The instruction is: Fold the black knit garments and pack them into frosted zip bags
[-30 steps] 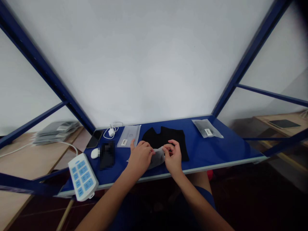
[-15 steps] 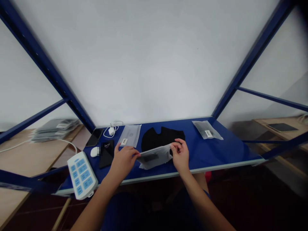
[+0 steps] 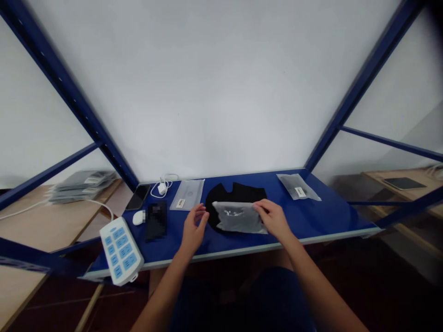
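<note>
A frosted plastic zip bag (image 3: 238,217) is held at its upper right corner by my right hand (image 3: 273,217), thumb and fingers pinched on it. Whether anything lies inside the bag I cannot tell. Beneath and behind it spreads a black folded cloth piece (image 3: 249,192), partly covered by the bag. My left hand (image 3: 194,227) is just left of the bag, apart from it, with fingers parted and nothing in them. Beyond that hand a flat clear bag with a white label (image 3: 187,195) lies on the blue table (image 3: 328,216).
At the table's right lies another labelled bag with dark contents (image 3: 299,186). On the left are a phone (image 3: 137,197), a white mouse (image 3: 138,217), a dark screen device (image 3: 156,221), a charger with cable (image 3: 162,188) and a power strip (image 3: 122,251). Stacked grey bags (image 3: 80,186) sit farther left.
My left hand has let go of the bag's left corner. My right hand has shifted right with the bag, which now lies lower across the black cloth.
</note>
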{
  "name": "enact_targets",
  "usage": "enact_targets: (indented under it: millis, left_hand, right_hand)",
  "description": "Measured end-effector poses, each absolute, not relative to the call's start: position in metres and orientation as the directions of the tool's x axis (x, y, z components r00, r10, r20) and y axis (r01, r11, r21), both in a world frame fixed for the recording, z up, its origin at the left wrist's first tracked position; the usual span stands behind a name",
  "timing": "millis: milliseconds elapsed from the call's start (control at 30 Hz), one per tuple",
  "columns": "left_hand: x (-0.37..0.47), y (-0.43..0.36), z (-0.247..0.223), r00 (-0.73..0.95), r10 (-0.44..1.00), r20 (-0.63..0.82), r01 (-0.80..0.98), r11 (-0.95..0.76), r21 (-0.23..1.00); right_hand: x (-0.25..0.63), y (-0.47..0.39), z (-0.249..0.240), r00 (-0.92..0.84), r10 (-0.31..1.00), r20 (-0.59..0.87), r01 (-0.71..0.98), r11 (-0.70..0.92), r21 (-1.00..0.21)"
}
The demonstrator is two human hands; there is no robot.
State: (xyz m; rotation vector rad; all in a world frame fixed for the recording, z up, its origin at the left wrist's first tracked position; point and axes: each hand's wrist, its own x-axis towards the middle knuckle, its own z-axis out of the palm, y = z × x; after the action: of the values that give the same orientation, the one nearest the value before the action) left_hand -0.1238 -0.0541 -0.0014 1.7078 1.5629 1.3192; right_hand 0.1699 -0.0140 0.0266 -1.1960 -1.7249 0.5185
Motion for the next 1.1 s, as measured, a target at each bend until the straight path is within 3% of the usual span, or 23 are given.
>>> enact_targets:
  millis: [67, 167, 300, 500, 567, 667, 733, 800, 867, 900, 967, 1100]
  left_hand:
    - [-0.110, -0.060, -0.018, 0.025, 0.929, 0.370, 0.605, -0.309, 0.734]
    - [-0.094, -0.069, -0.031, 0.321, 0.914, 0.250, 0.745, -0.406, 0.530]
    - [-0.088, -0.078, -0.030, 0.379, 0.916, 0.127, 0.809, -0.395, 0.435]
    - [-0.095, -0.097, -0.020, 0.338, 0.935, 0.107, 0.814, -0.348, 0.465]
    - [-0.098, -0.104, -0.018, 0.329, 0.940, 0.095, 0.807, -0.332, 0.488]
    - [-0.103, -0.104, -0.017, 0.313, 0.944, 0.107, 0.780, -0.319, 0.538]
    - [-0.108, -0.091, -0.015, 0.260, 0.953, 0.155, 0.764, -0.302, 0.570]
    - [-0.114, -0.066, -0.012, 0.167, 0.960, 0.223, 0.764, -0.269, 0.587]
    - [-0.120, -0.030, -0.007, 0.070, 0.965, 0.253, 0.784, -0.210, 0.585]
    - [-0.122, -0.011, -0.005, 0.002, 0.972, 0.233, 0.806, -0.140, 0.575]
    - [-0.124, 0.028, 0.000, -0.077, 0.986, 0.149, 0.830, -0.019, 0.557]
    - [-0.120, 0.080, 0.006, -0.071, 0.997, 0.026, 0.822, 0.044, 0.568]
  right_hand:
    - [0.201, 0.001, 0.017, 0.161, 0.879, 0.449, 0.524, 0.310, -0.794]
    - [0.257, 0.030, -0.001, 0.452, 0.839, 0.303, 0.524, 0.025, -0.851]
    - [0.315, 0.060, -0.019, 0.465, 0.833, 0.301, 0.783, -0.228, -0.578]
    - [0.344, 0.070, -0.026, 0.568, 0.818, 0.096, 0.780, -0.497, -0.379]
    - [0.344, 0.066, -0.024, 0.559, 0.818, 0.138, 0.793, -0.478, -0.379]
    - [0.328, 0.055, -0.018, 0.519, 0.732, 0.442, 0.841, -0.345, -0.417]
    - [0.304, 0.050, -0.014, 0.431, 0.657, 0.619, 0.882, -0.163, -0.441]
    - [0.272, 0.051, -0.010, 0.249, 0.719, 0.649, 0.882, 0.108, -0.459]
    - [0.240, 0.062, -0.007, -0.040, 0.835, 0.549, 0.797, 0.358, -0.486]
    - [0.226, 0.070, -0.006, -0.136, 0.867, 0.480, 0.767, 0.399, -0.503]
    - [0.207, 0.092, -0.003, -0.233, 0.938, 0.256, 0.785, 0.337, -0.520]
    - [0.198, 0.134, 0.004, -0.281, 0.959, 0.022, 0.820, 0.252, -0.513]
